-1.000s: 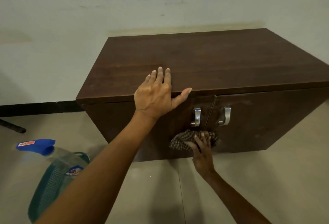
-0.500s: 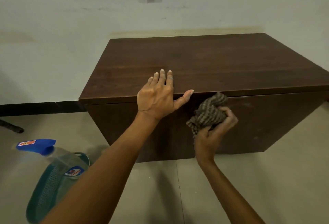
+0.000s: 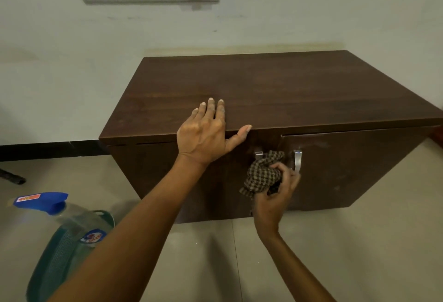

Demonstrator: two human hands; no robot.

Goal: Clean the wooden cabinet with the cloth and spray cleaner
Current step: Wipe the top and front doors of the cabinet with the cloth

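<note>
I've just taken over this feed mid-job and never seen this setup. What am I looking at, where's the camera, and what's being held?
There is no machine here: a person works with bare hands, and the one camera sits on their head, looking forward and down. The left hand lies flat on the front edge of the wooden cabinet. The right hand grips a bunched checked cloth against the door front, between two metal handles. The spray bottle stands on the floor at the left, by a green basket.

The cabinet (image 3: 263, 90) is dark wood-grain with a smooth, dull sheen, and its door handles (image 3: 297, 160) are brushed metal. The checked cloth (image 3: 262, 177) is woven and crumpled; the spray bottle (image 3: 72, 217) is clear plastic with a glossy blue nozzle.
</note>
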